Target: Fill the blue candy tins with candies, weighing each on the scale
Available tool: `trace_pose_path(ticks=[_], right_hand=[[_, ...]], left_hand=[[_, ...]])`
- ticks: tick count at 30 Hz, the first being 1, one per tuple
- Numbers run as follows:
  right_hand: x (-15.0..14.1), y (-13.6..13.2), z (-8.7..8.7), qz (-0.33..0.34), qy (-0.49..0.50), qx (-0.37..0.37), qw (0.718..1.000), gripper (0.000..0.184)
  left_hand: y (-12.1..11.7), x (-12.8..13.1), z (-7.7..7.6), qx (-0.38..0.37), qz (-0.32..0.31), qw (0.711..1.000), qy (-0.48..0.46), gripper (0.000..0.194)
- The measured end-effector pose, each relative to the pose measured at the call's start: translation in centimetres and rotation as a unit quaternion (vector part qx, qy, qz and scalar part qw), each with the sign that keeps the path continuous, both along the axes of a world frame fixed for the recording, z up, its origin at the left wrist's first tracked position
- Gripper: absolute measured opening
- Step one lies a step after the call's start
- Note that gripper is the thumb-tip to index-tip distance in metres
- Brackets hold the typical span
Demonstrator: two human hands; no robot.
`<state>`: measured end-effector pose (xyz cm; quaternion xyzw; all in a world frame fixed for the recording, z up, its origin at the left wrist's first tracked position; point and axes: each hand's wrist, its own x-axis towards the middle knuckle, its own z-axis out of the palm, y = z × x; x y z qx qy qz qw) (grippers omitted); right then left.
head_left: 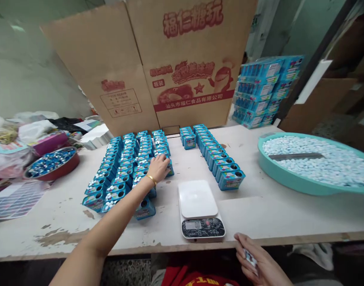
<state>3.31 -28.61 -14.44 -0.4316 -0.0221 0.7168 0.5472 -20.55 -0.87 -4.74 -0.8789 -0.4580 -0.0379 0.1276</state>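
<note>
My left hand (158, 169) rests on the rows of blue candy tins (122, 194) on the scuffed white bench (268, 216), its fingers (165, 162) curled over one tin. Below the bench edge, my right hand (260, 258) has its fingers (241, 238) pinching a small whitish item (250, 258). A digital kitchen scale (198, 210) sits between them, a teal tray of white mints (272, 174) to the right, and a printed cardboard carton (193, 67) stands behind.

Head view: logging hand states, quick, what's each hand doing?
Left hand: curled down onto a blue tin, grip unclear.
Right hand: closed around a small white-and-blue item, too blurred to name.
</note>
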Motion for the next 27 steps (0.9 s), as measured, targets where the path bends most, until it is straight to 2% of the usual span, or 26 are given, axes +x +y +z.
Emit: trace_pose_path(ticks=[7,10,12,14,17,20,22,24,27], right_hand=[[-0.5,4.8,1.1,-0.039,-0.012,-0.011,0.999,0.044],[0.3,6.2,0.5,-0.054,-0.065,-0.007,0.996,0.046],[0.8,6.7,-0.2,-0.066,-0.101,-0.011,0.993,0.048],[1.1,7.1,-0.8,-0.073,-0.119,-0.017,0.990,0.047],[1.4,7.4,-1.1,-0.068,-0.120,-0.022,0.990,0.045],[1.6,7.4,-0.9,-0.051,-0.113,-0.014,0.992,0.042],[1.7,7.3,-0.6,-0.042,-0.105,-0.005,0.994,0.039],[1.9,7.2,-0.4,-0.040,-0.096,0.003,0.995,0.037],[2.2,6.8,-0.3,-0.045,-0.080,0.014,0.996,0.034]], left_hand=[[3.4,1.3,-1.1,-0.004,-0.035,0.998,0.054,0.017],[4.1,1.2,-1.2,-0.016,-0.048,0.996,0.066,0.014],[3.9,1.4,-0.7,-0.024,-0.058,0.996,0.070,0.013],[3.0,2.1,0.7,-0.018,-0.073,0.995,0.069,0.014],[0.4,3.9,3.5,-0.016,-0.114,0.991,0.075,0.018],[-2.9,6.5,5.3,-0.075,-0.144,0.983,0.085,0.019],[-4.9,8.3,5.2,-0.123,-0.155,0.976,0.089,0.018],[-6.2,9.8,4.3,-0.158,-0.164,0.969,0.094,0.017],[-7.2,11.3,3.0,-0.176,-0.168,0.965,0.094,0.016]])
